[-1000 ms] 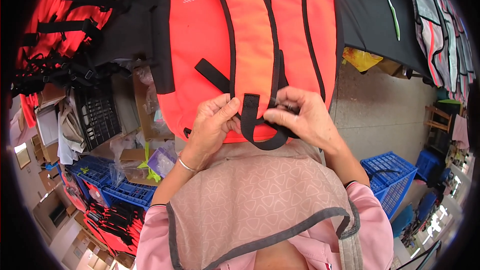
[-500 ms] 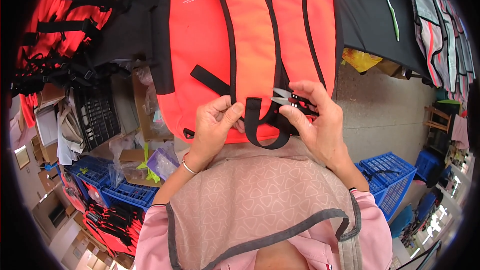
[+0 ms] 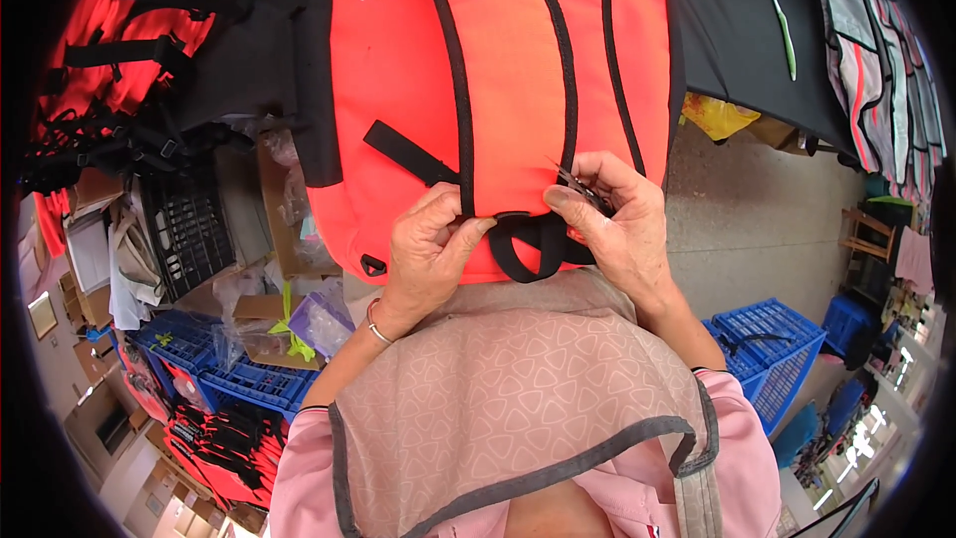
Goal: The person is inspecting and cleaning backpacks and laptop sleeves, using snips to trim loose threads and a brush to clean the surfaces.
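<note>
A bright orange backpack (image 3: 498, 70) with black piping and black straps lies in front of me, its lower edge against my beige apron. My left hand (image 3: 430, 244) pinches that lower edge beside a black webbing loop (image 3: 528, 244). My right hand (image 3: 612, 219) grips small metal scissors (image 3: 578, 182) at the same edge, just right of the black piping. The blades point up and to the left, mostly hidden by my fingers. A black strap (image 3: 406, 152) runs diagonally across the orange panel to the left of my hands.
More orange and black bags (image 3: 119, 60) are piled at the left. Blue plastic crates (image 3: 772, 349) stand at the lower right and lower left (image 3: 234, 379). A black crate (image 3: 189, 229), cardboard and plastic bags sit left of me. Black fabric with a green tool (image 3: 782, 25) lies upper right.
My right hand let go of the black loop and now holds scissors at the bag's lower edge. My left hand shifted from the loop to pinching the orange edge.
</note>
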